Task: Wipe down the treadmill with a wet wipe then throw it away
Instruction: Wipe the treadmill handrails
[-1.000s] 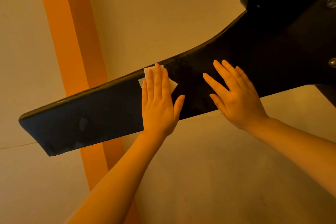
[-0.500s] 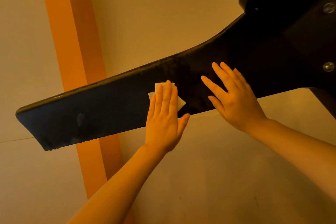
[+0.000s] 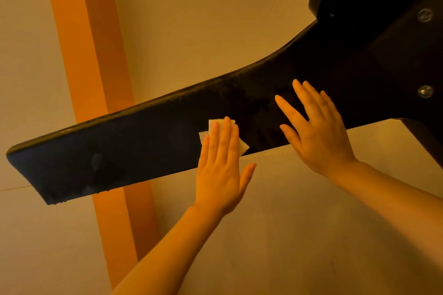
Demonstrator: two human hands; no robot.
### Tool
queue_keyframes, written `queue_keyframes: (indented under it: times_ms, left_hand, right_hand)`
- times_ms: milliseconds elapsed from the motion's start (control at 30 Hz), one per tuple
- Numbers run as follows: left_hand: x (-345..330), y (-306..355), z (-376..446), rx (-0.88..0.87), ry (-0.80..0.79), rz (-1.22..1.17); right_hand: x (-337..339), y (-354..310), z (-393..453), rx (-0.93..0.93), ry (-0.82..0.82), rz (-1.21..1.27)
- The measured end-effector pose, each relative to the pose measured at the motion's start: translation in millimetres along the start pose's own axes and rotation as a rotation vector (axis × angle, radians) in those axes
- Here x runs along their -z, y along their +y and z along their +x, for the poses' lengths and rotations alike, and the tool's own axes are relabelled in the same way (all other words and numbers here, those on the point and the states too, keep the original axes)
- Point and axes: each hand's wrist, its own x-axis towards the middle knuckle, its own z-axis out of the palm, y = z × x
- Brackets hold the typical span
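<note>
A long black treadmill arm (image 3: 134,141) runs from the lower left up to the dark console (image 3: 383,60) at the upper right, with damp smears on its surface. My left hand (image 3: 221,165) lies flat with straight fingers on a small white wet wipe (image 3: 213,126), pressing it against the arm's lower edge. The wipe's corners show beside my fingers. To the right, my right hand (image 3: 316,132) rests flat on the arm with fingers spread and holds nothing.
Two round metal bolts (image 3: 424,15) sit on the console at the right edge. Under the arm lies a pale floor (image 3: 299,235) with an orange stripe (image 3: 96,55) running from the top left downward.
My left hand has slid the wipe to the right and down, from the arm's upper edge to its lower edge. My right hand has stayed flat in place.
</note>
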Motion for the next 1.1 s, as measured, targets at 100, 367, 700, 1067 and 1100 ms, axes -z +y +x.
queue_keyframes:
  times_ms: [100,367,700,1067,1100]
  left_hand:
    - [-4,1,-5,-0.004,0.001,0.011]
    - [13,-5,46,0.098,0.076,-0.032]
    - [4,9,26,0.037,0.059,-0.035]
    - [4,10,25,0.016,0.058,-0.047]
    - [7,8,34,0.037,0.074,-0.051]
  right_hand:
    - [0,2,0,0.009,0.009,0.003]
    - [-3,2,-2,0.011,0.024,-0.001]
    - [-4,2,-2,0.016,0.031,0.003]
    - [-1,7,-4,0.042,0.0,-0.008]
    - [-1,9,-5,0.047,-0.008,-0.013]
